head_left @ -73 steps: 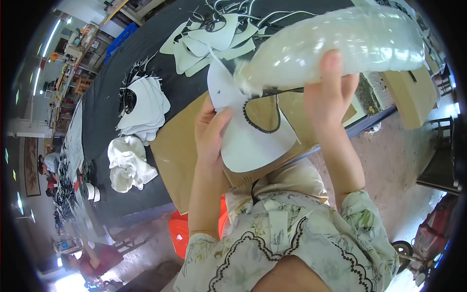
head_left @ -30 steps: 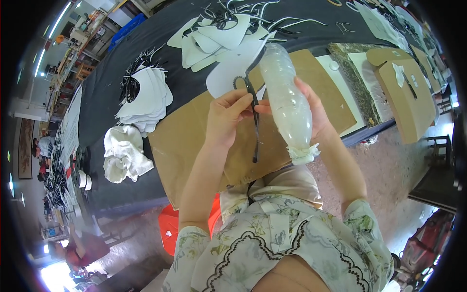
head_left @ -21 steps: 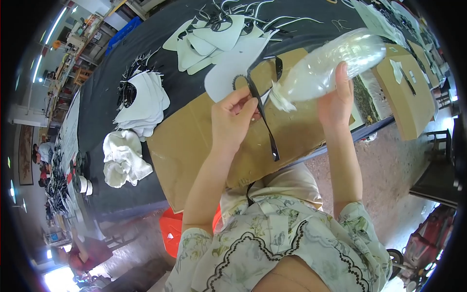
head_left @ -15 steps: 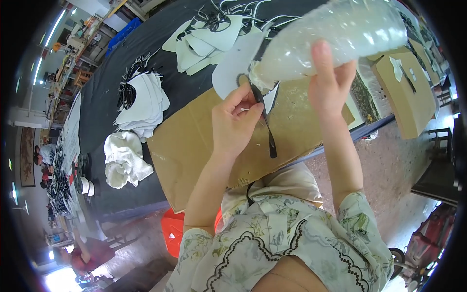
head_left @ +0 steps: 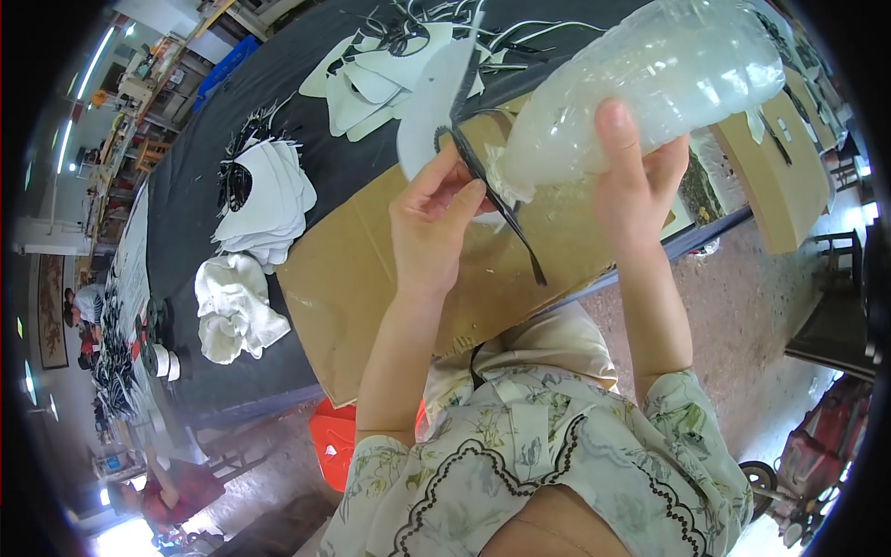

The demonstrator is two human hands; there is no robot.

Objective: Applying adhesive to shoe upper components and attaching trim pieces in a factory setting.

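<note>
My right hand [head_left: 636, 181] is wrapped around a large clear plastic bottle [head_left: 650, 79] with whitish contents. The bottle is tilted, its crusted, pale neck [head_left: 512, 172] pointing down and left. Between the fingertips of my left hand [head_left: 429, 227] is a white curved sheet piece [head_left: 429, 107] with a black strip [head_left: 506, 213] along its edge. One end of that strip hangs loose toward me. The bottle's neck is just right of the strip; whether they touch I cannot tell. Below both hands lies a brown cardboard sheet [head_left: 353, 269].
Stacked white pieces with black edging [head_left: 269, 200] lie at the left of the dark-covered table, and another pile [head_left: 371, 88] farther back. A crumpled white cloth [head_left: 237, 311] sits near the left edge. Tan boards [head_left: 770, 186] stand at right. A red stool [head_left: 334, 441] is below the table.
My left hand has moved slightly left, and the white piece is tipped up more edge-on. The bottle's neck has shifted a little right and toward me, away from the strip.
</note>
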